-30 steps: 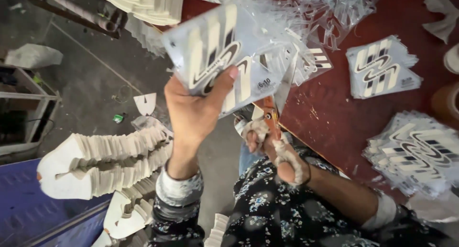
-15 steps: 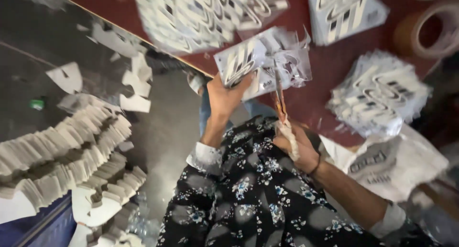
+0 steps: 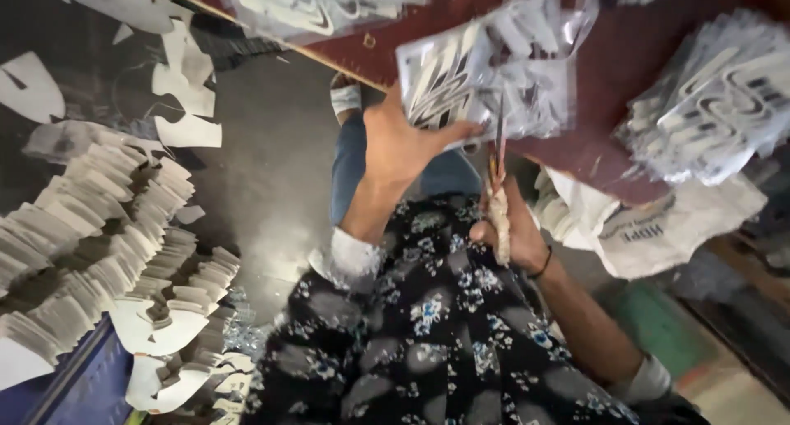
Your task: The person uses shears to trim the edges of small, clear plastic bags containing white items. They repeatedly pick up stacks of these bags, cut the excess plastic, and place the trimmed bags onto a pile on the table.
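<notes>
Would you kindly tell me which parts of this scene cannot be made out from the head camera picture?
Head view only:
- Clear plastic sheet of white cut-out shapes: motion blur smears the outlines.
- Scissors with cloth-wrapped handle: blade tips blurred thin against the sheet; whether they are cutting is unclear.
- Right hand: fingers hidden behind the handle.
- Left hand: fingertips tucked under the sheet.
- Stack of white cut pieces: cut off by the left edge.

Single head cam, worn, looking steeply down over the wearer's floral-sleeved arms. Close range: left hand (image 3: 403, 145) and right hand (image 3: 514, 232) sit mid-frame. Beyond the fingers, the dark red surface (image 3: 601, 79) fills the top of frame; left of them the grey floor (image 3: 263, 178) drops away far below. Frame is tilted (surface edge runs diagonal). No second view, so no overlap.
</notes>
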